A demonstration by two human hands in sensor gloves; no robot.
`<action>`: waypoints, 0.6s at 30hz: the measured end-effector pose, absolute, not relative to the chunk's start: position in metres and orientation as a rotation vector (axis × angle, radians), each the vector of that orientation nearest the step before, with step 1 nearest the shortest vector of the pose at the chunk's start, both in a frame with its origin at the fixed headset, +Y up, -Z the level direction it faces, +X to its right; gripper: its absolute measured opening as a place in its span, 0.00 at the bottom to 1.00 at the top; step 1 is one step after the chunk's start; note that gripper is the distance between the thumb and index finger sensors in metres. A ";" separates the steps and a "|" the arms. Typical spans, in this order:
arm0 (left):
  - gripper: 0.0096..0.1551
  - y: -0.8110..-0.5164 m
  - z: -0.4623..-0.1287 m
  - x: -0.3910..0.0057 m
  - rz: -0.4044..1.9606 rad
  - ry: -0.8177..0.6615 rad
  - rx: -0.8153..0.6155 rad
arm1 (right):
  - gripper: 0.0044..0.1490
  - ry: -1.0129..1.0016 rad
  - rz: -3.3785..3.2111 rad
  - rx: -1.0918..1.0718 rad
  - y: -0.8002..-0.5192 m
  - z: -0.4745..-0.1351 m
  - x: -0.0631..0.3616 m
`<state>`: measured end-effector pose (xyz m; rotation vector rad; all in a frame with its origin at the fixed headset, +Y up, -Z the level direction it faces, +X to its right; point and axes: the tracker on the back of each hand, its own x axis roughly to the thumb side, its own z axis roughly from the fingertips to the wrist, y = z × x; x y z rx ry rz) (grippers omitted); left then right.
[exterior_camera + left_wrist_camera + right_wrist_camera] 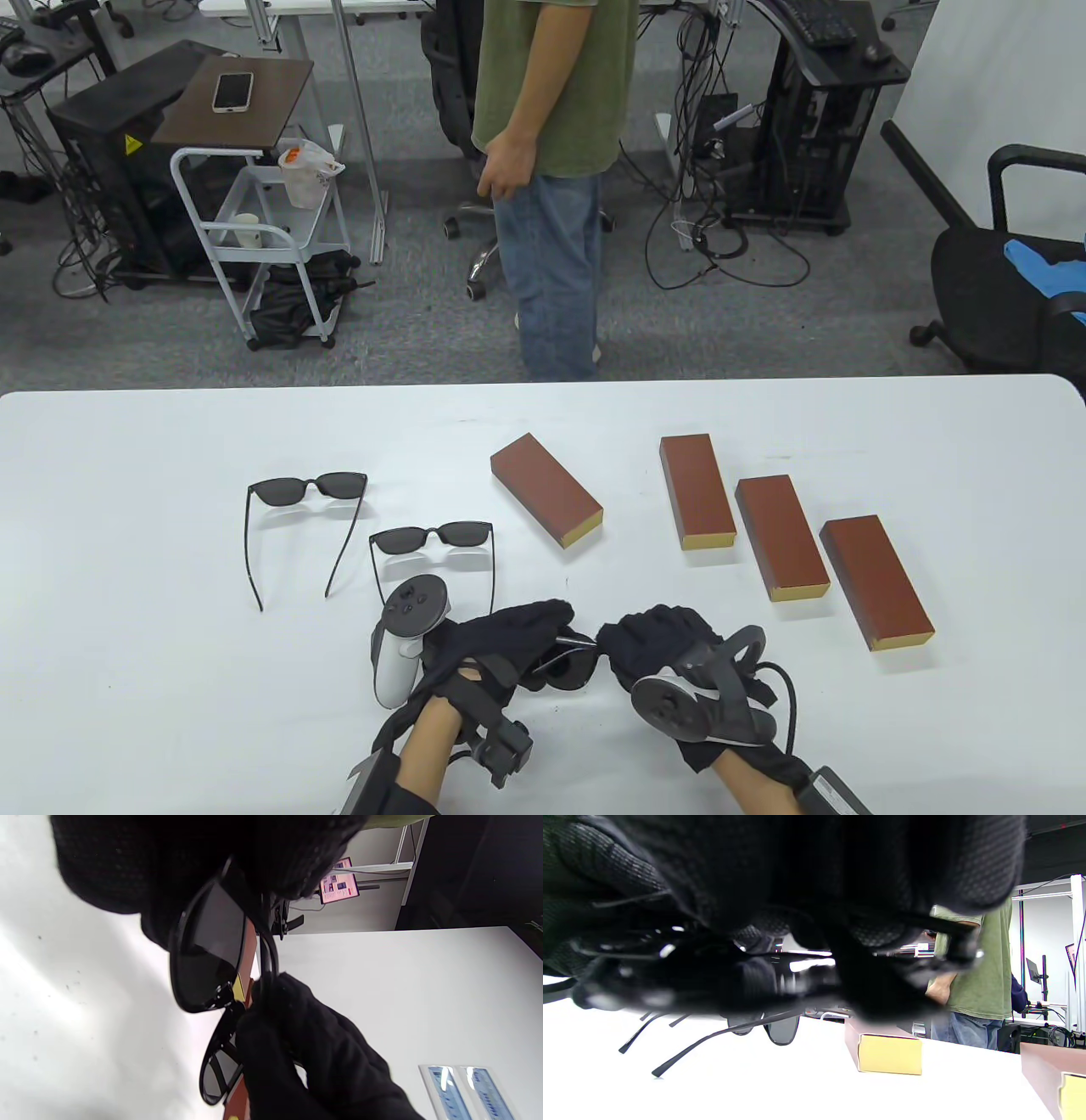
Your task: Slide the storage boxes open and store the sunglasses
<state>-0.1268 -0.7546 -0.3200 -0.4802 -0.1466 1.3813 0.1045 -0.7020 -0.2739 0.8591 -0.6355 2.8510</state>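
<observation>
Both hands, left hand [488,649] and right hand [666,649], closed on one pair of black sunglasses [567,666] near the middle of the bench's [127,594] front edge; best folded by easing each temple flat behind the lenses with pinches at the hinges, never on the dark lenses, before reaching for a box. Beyond, two more sunglasses [305,488] and [433,536] lying open left of centre, four brown slide boxes, the nearest [547,498] and three toward the right edge [697,491], [781,536], [876,581], all shut; a bystander [551,170] past the far edge, nothing blocking the way.
</observation>
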 end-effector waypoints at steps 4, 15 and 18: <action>0.28 -0.743 -0.318 -0.139 1.211 -0.076 -0.321 | 0.24 -0.536 2.926 0.868 -0.707 -0.275 0.101; 0.31 -0.714 -0.312 -0.157 0.758 0.010 0.018 | 0.23 -0.142 3.059 0.847 -0.733 -0.282 0.094; 0.31 -0.712 -0.311 -0.157 0.728 0.010 0.031 | 0.24 -0.092 3.067 0.848 -0.739 -0.283 0.091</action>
